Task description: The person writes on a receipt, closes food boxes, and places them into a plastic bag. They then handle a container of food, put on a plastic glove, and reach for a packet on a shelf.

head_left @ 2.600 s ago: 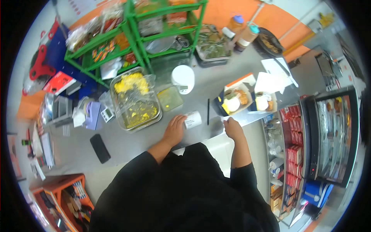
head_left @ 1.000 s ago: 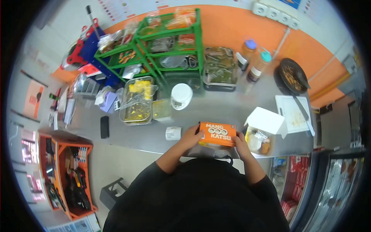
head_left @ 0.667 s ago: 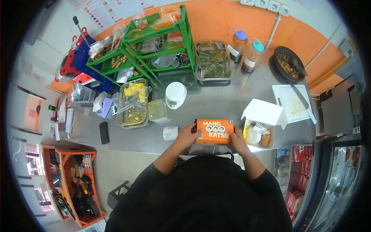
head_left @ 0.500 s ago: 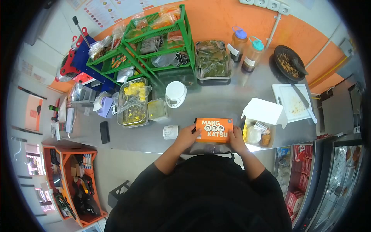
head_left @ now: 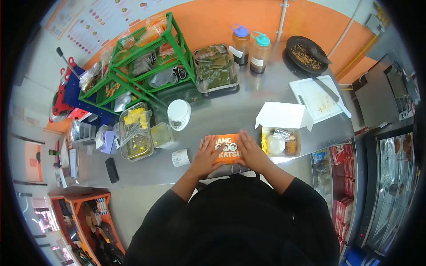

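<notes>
An orange takeaway box (head_left: 227, 153) with white lettering sits closed at the front edge of the steel counter. My left hand (head_left: 206, 156) lies over its left side, fingers stretched out across the lid. On the right side of the lid rests my right hand (head_left: 254, 153), its fingers also extended and flat. To the right stands an open white meal box (head_left: 284, 117), lid raised, with a white rounded item, something yellow, a small packet and brown pieces inside. Left of my left hand a printed paper label or receipt (head_left: 180, 158) curls on the counter.
Behind are a white kitchen scale (head_left: 179, 114), a tray of dark green wrapped pieces (head_left: 216, 68) and green racks (head_left: 146, 71). Two bottles (head_left: 258, 55), a stone mortar (head_left: 295, 44) and a cutting board with a knife (head_left: 321, 111) stand back right. A phone (head_left: 112, 170) lies left.
My hands have gone from gripping the orange box's sides to lying flat on its lid. The view has shifted, so the counter things appear further left.
</notes>
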